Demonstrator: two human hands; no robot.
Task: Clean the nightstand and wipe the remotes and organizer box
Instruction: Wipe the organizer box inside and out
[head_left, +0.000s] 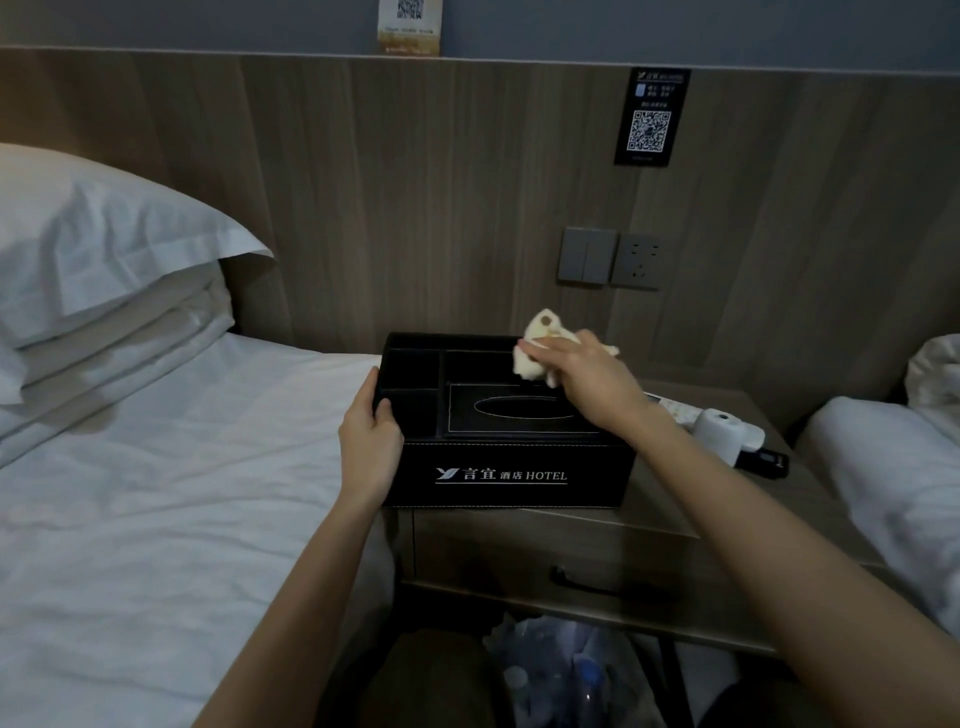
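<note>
Nightstand (655, 512), box (519, 470) beneath right fingers' (545, 349) cloth (525, 367)

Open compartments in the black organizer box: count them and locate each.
4 in the black leather organizer box: a narrow strip along the back; two small ones on the left, rear and front; one behind the tissue lid. The right hand and cream cloth may hide more.

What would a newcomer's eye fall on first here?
The black organizer box with white hotel lettering stands mid-frame on the nightstand, its left edge gripped by the left hand. The right hand holds a cream cloth over its rear compartments. White pillows are stacked far left.
</note>
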